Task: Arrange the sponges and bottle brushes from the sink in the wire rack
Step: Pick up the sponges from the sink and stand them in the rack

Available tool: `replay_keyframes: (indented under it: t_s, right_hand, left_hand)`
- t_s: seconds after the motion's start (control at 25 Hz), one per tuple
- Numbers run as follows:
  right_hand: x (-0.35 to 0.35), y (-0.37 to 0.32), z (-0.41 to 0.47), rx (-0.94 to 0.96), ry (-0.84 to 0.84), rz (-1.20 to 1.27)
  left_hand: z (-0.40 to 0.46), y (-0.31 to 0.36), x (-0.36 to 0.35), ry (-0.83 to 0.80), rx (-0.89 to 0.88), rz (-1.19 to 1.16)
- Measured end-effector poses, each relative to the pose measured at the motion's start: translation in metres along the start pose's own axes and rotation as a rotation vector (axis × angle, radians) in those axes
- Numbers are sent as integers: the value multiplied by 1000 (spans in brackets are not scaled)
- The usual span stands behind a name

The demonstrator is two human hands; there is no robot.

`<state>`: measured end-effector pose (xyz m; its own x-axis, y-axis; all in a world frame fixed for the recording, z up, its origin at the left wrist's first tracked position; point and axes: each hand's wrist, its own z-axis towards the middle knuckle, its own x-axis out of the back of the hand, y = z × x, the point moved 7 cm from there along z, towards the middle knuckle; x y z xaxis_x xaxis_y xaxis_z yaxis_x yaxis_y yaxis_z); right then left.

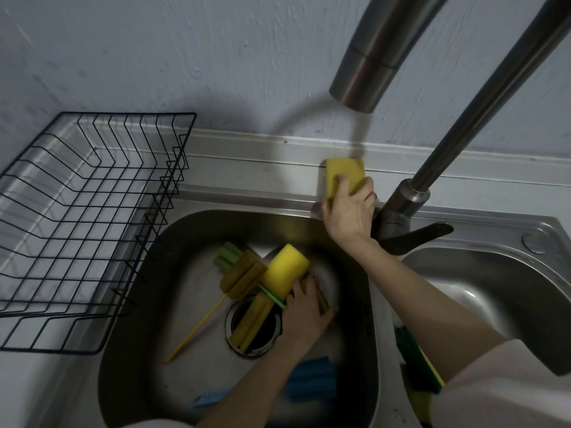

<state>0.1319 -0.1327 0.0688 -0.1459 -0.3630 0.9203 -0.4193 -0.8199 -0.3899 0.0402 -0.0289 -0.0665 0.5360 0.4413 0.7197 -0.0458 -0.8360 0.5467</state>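
My right hand (347, 213) grips a yellow sponge (343, 174) on the ledge behind the sink, next to the tap base. Down in the left basin, my left hand (307, 310) holds a second yellow sponge (285, 270) near the drain. Two bottle brushes with brownish-yellow foam heads lie there: one (242, 278) with a thin yellow handle, one (251, 322) across the drain. A green piece (227, 256) sticks out behind them. A blue sponge (312, 378) lies at the basin's front. The black wire rack (83, 230) stands on the left drainboard, holding nothing.
The steel tap (411, 199) rises at the right, its spout (364, 75) hanging over the ledge and its lever (417, 236) pointing right. A green-and-yellow sponge (414, 359) rests on the divider between basins. A light blue item (210, 398) lies at the basin's front. The right basin (494, 288) adjoins.
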Motion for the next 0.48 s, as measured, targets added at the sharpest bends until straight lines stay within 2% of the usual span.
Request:
replay_keyframes:
  t_s: [0.24, 0.48]
  right_hand:
    - [4, 2, -12, -1, -21, 80]
    - [15, -1, -25, -36, -17, 222]
  left_hand:
    - [-11, 0, 15, 76, -38, -355]
    - [-27, -6, 48, 174, -27, -603]
